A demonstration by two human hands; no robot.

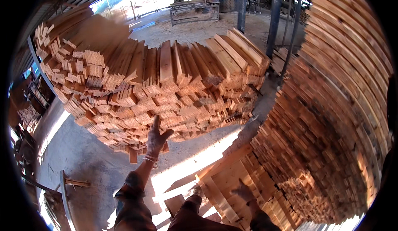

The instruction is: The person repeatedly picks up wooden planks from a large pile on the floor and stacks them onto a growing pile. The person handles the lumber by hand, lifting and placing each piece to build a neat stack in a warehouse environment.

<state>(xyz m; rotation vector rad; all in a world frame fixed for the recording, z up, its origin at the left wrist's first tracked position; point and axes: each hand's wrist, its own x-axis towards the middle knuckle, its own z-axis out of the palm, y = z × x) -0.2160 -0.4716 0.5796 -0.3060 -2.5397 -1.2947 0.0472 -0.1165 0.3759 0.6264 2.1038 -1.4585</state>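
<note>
Tall plank stack (pixel 344 106) filled right side, cut ends facing left. Big heap of wood slats (pixel 157 85) lay far centre-left on concrete floor (pixel 78 156), long axes running away from viewer, cut ends pointing near. Low boards (pixel 224 189) lay near right. Left hand (pixel 156 137) reached up at heap's near ends, fingers spread, holding nothing. Right hand (pixel 243 193) hovered over low boards, fingers loosely open, empty.

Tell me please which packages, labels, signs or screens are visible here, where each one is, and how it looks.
None can be made out. The view holds only bare wood: a large stack of planks ahead of the raised left hand, and a tall stack of boards on the right, with the right hand over its low near boards.
</note>
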